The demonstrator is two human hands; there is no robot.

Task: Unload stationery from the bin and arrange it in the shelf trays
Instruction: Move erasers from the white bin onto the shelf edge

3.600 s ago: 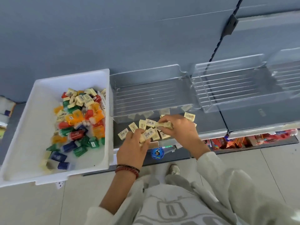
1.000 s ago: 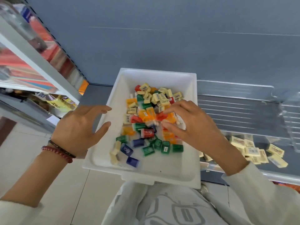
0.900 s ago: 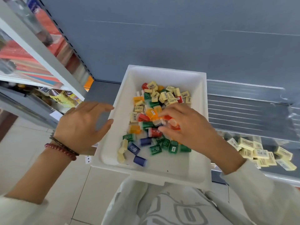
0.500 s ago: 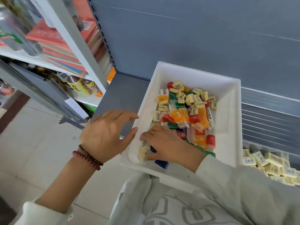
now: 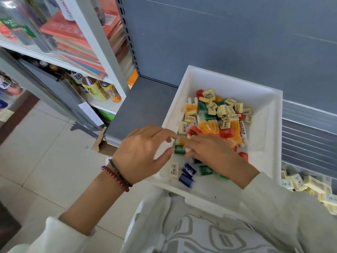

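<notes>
My grey shelf (image 5: 144,108) carries the white bin (image 5: 271,136), whose near end juts past the shelf's front edge toward me, with bare shelf to its left. Just right of the bin lies a clear ribbed tray (image 5: 310,141), with cream erasers (image 5: 310,187) heaped at the near right.

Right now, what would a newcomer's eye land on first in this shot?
The white bin in the middle, heaped with small stationery pieces in orange, red, green, blue and cream. Then both hands at its near left side: the right hand down among the pieces, the left hand open over the rim. At the far right, cream pieces lie in a shelf tray.
</notes>
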